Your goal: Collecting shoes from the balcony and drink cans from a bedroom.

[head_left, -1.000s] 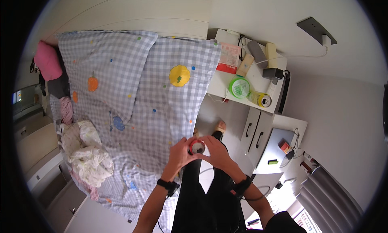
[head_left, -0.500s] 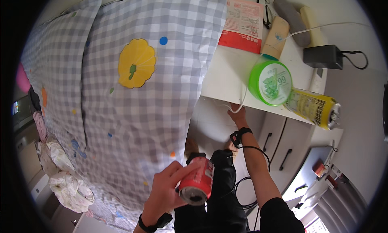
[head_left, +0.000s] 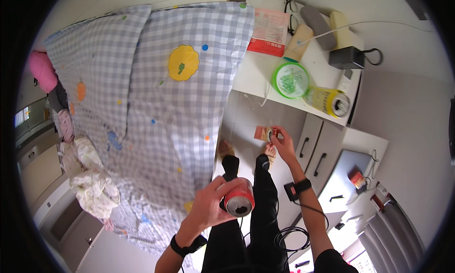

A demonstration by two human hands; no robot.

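Note:
My left hand (head_left: 212, 203) is wrapped around a red drink can (head_left: 241, 193), its opened silver top tilted up toward me, above my left leg. Lower down, in the gap between the bed and the cabinet, my right hand (head_left: 283, 145) has its fingers closed on a small red-and-tan item (head_left: 261, 132) with a round, silvery end. That item looks like a can, but it is too small to be sure. On the white bedside table, a yellow can (head_left: 328, 101) with an opened top stands at the front edge beside a round green-lidded tub (head_left: 291, 80).
A checked bedspread (head_left: 166, 112) covers the bed on the left. Along the tabletop are a red-and-white packet (head_left: 268, 31), a beige tube (head_left: 299, 41), glasses (head_left: 290, 22), a grey case (head_left: 318, 27) and a black adapter (head_left: 347, 58). Black cable (head_left: 293, 240) loops beside my right leg.
My right hand has come out from below the table edge into view, now with the small red-and-tan item. The view has shifted, and the left hand still holds the red can.

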